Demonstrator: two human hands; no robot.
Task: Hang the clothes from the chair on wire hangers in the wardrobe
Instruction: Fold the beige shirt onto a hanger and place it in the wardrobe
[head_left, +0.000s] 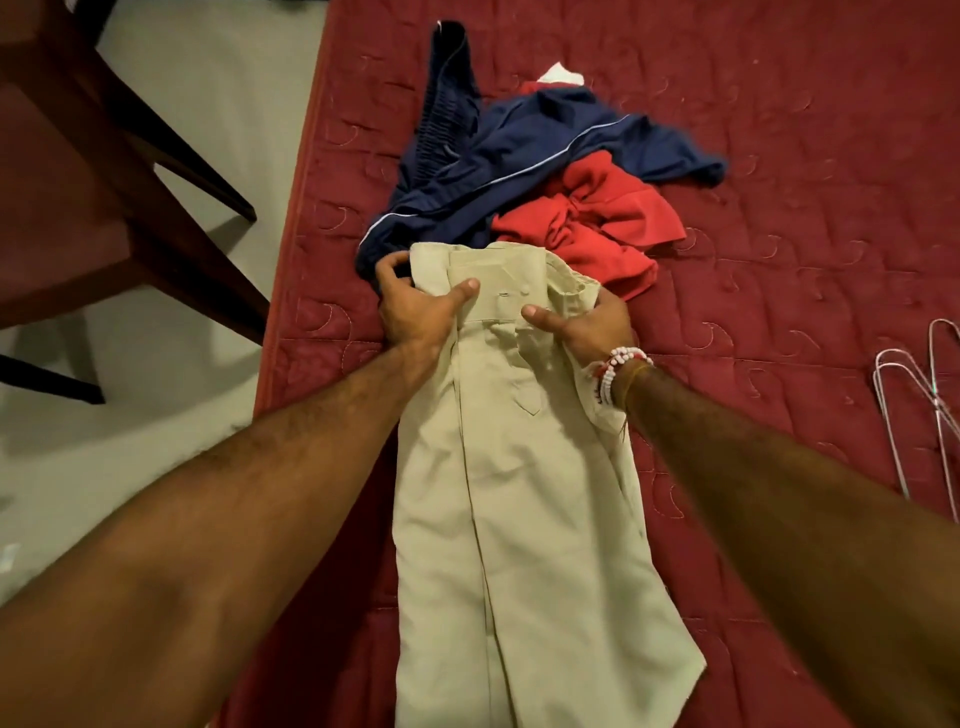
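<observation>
A pair of beige trousers hangs down in front of me, held up by the waistband over the red mattress. My left hand grips the waistband's left side, thumb on the front, fingers curled behind. My right hand, with a bead bracelet at the wrist, grips the right side the same way. Behind the trousers lie a navy garment with white piping and a crumpled red garment. Wire hangers lie on the mattress at the far right.
A dark wooden chair with a red seat stands on the pale floor to the left of the mattress. A scrap of white cloth peeks out beyond the navy garment.
</observation>
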